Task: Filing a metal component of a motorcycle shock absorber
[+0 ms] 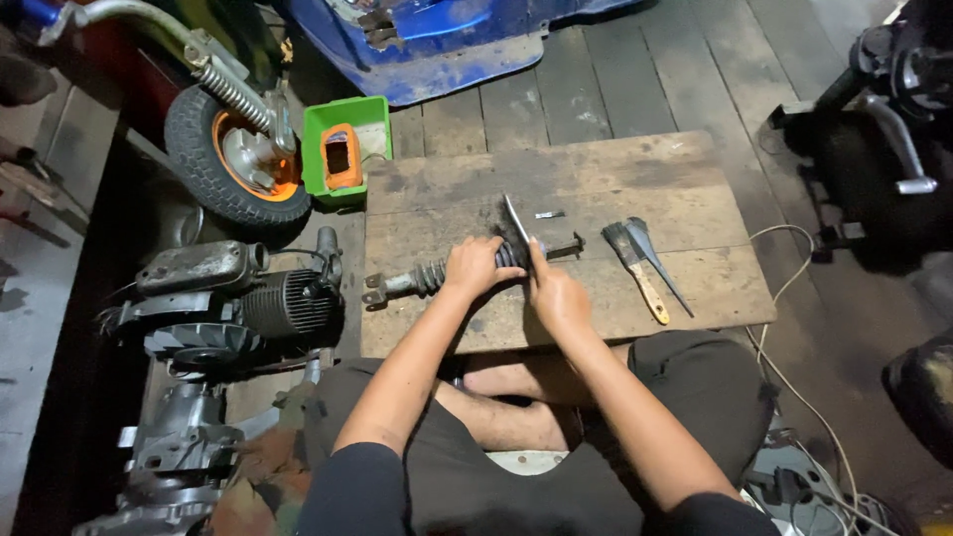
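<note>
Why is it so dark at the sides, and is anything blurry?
Head view: light falls mostly on the wooden board, so the left hand, right hand and shock absorber show clearly; the engine at one edge and the machine at the other sink into shadow; the thin blade by the right hand looks slightly smeared.

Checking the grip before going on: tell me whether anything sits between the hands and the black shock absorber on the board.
Nothing visible does. The left hand already grips the shock absorber at its ribbed boot, and the right hand holds a flat blade against it. The brush lies apart, to the right.
</note>
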